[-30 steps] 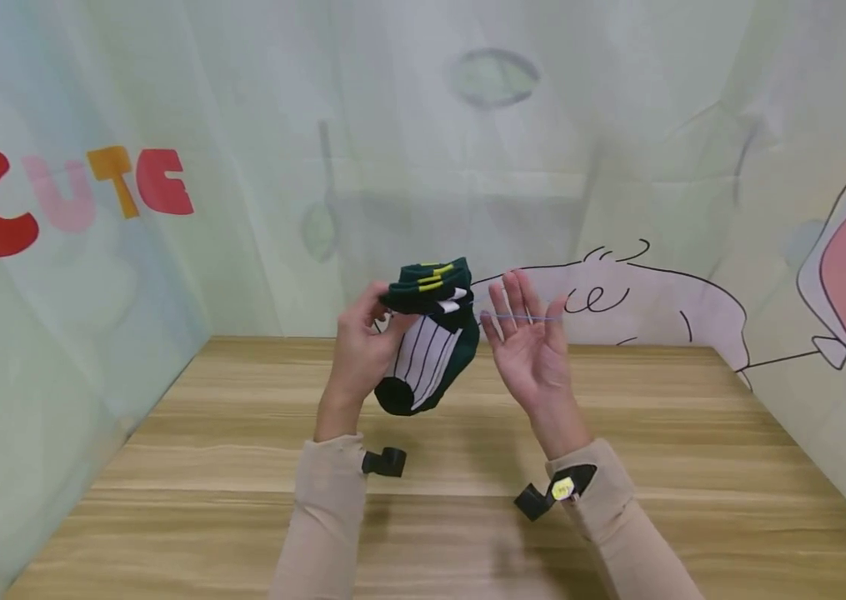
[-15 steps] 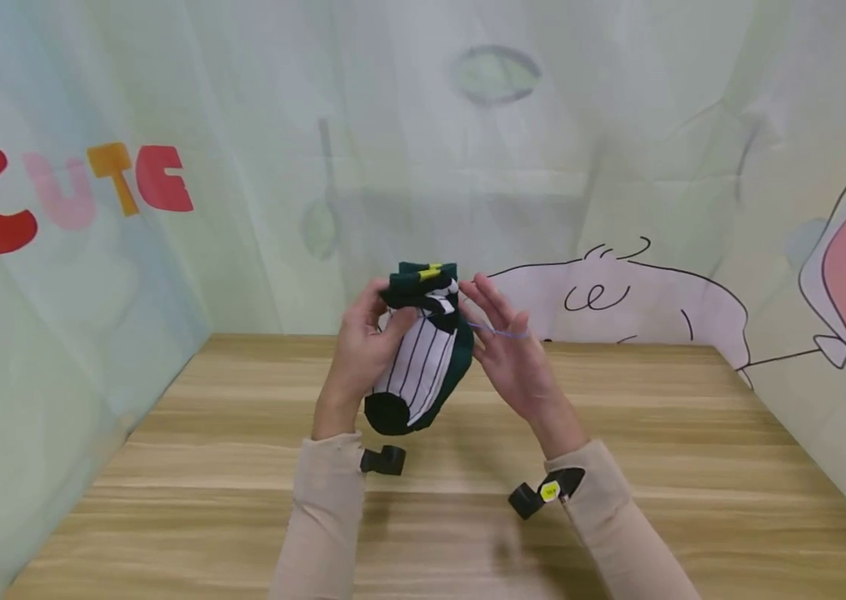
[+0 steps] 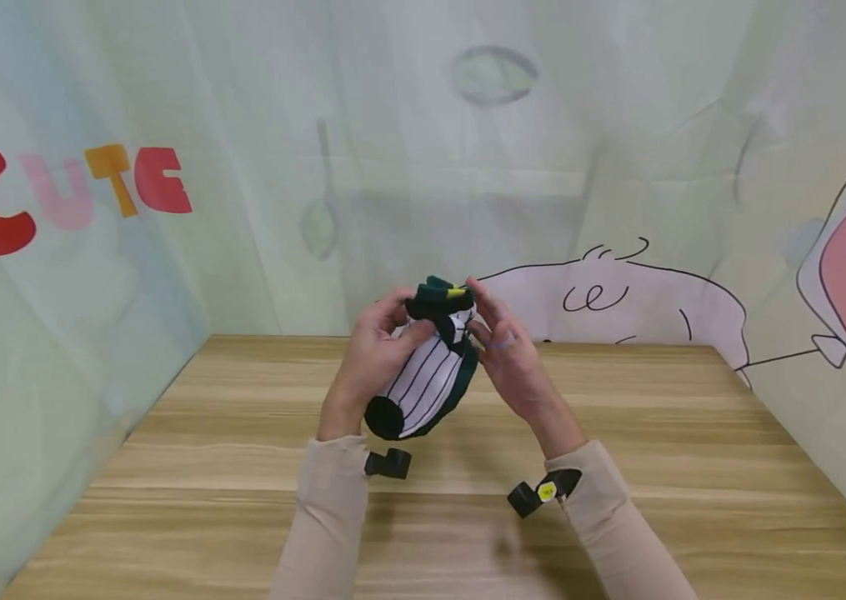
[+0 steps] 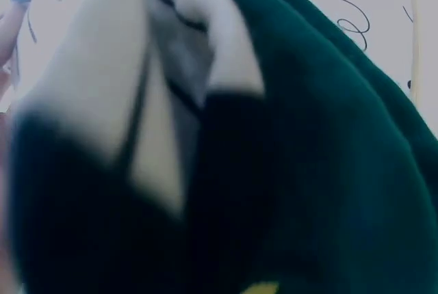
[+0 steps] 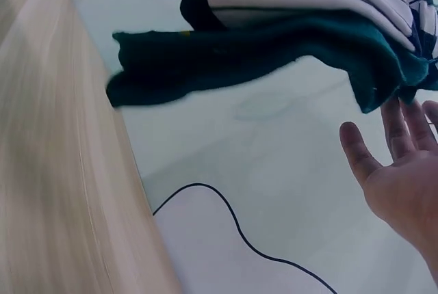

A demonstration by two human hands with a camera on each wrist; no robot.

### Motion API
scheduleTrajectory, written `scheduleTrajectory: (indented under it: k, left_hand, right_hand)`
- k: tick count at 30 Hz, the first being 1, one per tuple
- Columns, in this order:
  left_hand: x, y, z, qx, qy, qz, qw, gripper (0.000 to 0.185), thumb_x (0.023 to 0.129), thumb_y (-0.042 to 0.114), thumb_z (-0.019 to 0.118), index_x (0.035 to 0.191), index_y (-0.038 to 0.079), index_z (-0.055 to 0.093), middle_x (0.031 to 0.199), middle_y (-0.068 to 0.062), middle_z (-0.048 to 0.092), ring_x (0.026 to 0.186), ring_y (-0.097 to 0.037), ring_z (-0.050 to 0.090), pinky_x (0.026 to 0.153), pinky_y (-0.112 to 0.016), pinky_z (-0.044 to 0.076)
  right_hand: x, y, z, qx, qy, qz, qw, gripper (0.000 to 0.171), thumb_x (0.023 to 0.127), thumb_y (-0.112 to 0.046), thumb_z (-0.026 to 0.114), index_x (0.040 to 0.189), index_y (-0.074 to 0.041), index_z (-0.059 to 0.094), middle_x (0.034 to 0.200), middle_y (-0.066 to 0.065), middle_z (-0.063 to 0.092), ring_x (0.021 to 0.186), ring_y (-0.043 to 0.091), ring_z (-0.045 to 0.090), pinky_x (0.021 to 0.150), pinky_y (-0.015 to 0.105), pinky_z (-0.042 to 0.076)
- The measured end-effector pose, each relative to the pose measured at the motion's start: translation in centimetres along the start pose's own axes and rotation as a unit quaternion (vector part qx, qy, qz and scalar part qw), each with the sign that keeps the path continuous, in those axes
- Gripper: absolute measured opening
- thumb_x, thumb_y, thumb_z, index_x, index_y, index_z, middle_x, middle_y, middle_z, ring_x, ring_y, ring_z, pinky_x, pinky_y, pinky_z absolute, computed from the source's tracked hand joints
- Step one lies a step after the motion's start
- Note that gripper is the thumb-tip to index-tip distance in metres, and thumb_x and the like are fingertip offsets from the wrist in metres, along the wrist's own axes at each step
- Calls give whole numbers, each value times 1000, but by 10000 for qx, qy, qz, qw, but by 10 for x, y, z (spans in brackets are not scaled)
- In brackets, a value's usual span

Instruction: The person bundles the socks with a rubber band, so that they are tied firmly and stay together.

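Observation:
A folded bundle of socks, dark green and black with white striped panels and yellow marks, is held above the table in the head view. My left hand grips its upper left side, thumb across the striped face. Fairly straight fingers of my right hand reach the bundle's upper right edge. Around those fingers runs a thin blue elastic band. Close up, the sock fabric fills most of the left wrist view. From the right wrist, green layers of the socks hang above my right hand.
Beneath both hands lies a wood-grain table. Pale printed cloth walls stand at its back and sides, with coloured letters on the left. Each wrist carries a small black camera mount.
My right hand has turned and moved left, from spread fingers with the band stretched across them to the socks' edge. The bundle's lower end has dropped slightly; my left hand keeps its grip.

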State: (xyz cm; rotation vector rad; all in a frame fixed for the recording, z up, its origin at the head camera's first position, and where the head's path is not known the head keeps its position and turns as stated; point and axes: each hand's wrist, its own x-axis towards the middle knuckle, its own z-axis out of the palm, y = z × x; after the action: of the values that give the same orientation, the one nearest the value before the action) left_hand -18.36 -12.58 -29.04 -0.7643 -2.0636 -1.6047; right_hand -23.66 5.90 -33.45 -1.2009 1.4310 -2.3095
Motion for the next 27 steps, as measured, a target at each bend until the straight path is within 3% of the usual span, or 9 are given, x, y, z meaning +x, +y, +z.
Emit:
scheduleTrajectory:
  k: [6, 14, 21, 27]
  left_hand:
    - [3, 0, 4, -236, -457, 155, 9986, 23, 83, 2, 60, 104, 7, 51, 93, -15, 65, 74, -20, 62, 65, -34, 49]
    - [4, -2, 7, -894, -898, -295, 9915, 30, 84, 1, 57, 107, 7, 39, 86, -18, 64, 66, -25, 62, 55, -33, 50]
    - [3, -1, 8, -710, -1240, -763, 9868, 41, 83, 7, 61, 113, 12, 35, 80, -12, 66, 50, -24, 58, 49, -30, 46]
    - [3, 3, 11, -492, -1489, -848, 9840, 50, 82, 10, 63, 119, 13, 29, 79, -10, 67, 59, -23, 62, 59, -34, 50]
  right_hand:
    - [0, -2, 1, -373, 45, 115, 9992, 83, 74, -55, 57, 140, -16, 26, 142, 8, 29, 130, 25, 26, 101, 53, 18]
    - [-2, -1, 2, -1249, -116, 1, 9921, 78, 77, -55, 54, 137, -10, 31, 137, 10, 35, 123, 27, 34, 100, 46, 27]
    - [-3, -7, 1, -1876, -135, -34, 9821, 73, 78, -55, 54, 135, -13, 35, 133, 10, 39, 116, 29, 41, 90, 42, 41]
    - [-4, -14, 2, -2340, -278, 18, 9718, 67, 79, -53, 55, 133, -16, 38, 129, 7, 42, 107, 27, 47, 84, 41, 45]
